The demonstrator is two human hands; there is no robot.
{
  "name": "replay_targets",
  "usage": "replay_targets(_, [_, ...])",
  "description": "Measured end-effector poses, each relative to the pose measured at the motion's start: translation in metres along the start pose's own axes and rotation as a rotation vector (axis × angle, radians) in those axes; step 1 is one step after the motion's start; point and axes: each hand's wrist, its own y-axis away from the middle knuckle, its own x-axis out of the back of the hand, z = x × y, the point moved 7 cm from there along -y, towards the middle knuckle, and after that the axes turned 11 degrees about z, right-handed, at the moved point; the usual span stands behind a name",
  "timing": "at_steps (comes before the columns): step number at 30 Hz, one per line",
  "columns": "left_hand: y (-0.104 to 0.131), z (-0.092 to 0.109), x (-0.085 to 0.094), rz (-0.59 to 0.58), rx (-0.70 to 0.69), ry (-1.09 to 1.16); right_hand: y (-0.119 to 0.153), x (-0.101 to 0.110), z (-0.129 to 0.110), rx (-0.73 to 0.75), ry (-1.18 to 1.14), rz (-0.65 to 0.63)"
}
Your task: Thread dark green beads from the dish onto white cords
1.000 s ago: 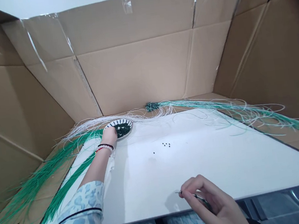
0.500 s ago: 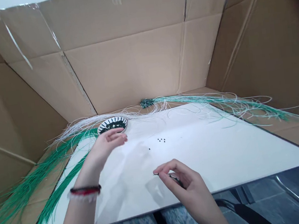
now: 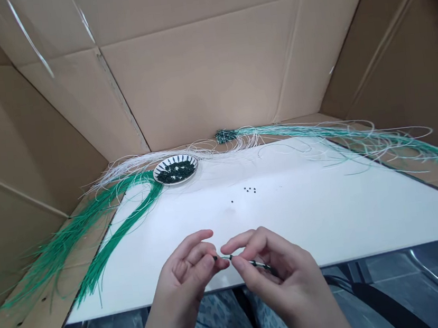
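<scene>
Close together near the table's front edge, both of my hands are at work. My left hand [image 3: 188,274] pinches a small dark bead [image 3: 215,258] between thumb and fingers. My right hand [image 3: 279,263] is closed on a thin, pale cord [image 3: 258,264] with dark beads on it, part of which the palm hides. The cord's tip points left toward the bead; whether they touch I cannot tell. Farther back, a striped white dish [image 3: 196,173] holds many dark beads [image 3: 176,171]. Several loose beads [image 3: 250,189] lie on the white tabletop [image 3: 329,214].
Green strands [image 3: 120,237] spread over the left side, partly off the tabletop. White strands [image 3: 123,167] run along the back. A bundle of pale green and white strands with a dark knotted end [image 3: 225,136] stretches right. Cardboard walls [image 3: 208,80] enclose the table.
My left hand has come back from beside the dish to my right hand and now pinches a bead. The view has tilted down and shifted left.
</scene>
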Motion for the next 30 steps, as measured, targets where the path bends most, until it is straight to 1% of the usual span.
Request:
replay_targets(2, [0.005, 0.0, 0.002, 0.037, -0.02, 0.013, 0.004, -0.005, -0.001, -0.005, -0.013, -0.001])
replay_targets(6, [0.009, 0.005, 0.011, 0.102, -0.124, 0.027, 0.009, -0.009, -0.006, 0.087, -0.041, 0.039])
replay_targets(9, [0.01, 0.008, 0.014, 0.093, -0.168, 0.055, 0.013, -0.01, -0.004, 0.093, -0.05, 0.056])
replay_targets(13, [0.012, 0.01, 0.012, 0.051, -0.163, 0.115, 0.017, -0.012, -0.003, 0.094, -0.053, 0.045])
replay_targets(18, [0.015, 0.012, 0.012, 0.046, -0.157, 0.156, 0.022, -0.014, -0.003, 0.049, -0.094, 0.012])
replay_targets(25, [0.018, 0.014, 0.008, 0.037, -0.157, 0.185, 0.02, -0.016, -0.013, 0.152, -0.038, -0.034])
replay_targets(30, [0.018, 0.014, 0.008, 0.04, -0.16, 0.18, 0.02, -0.016, -0.012, 0.127, -0.072, -0.029])
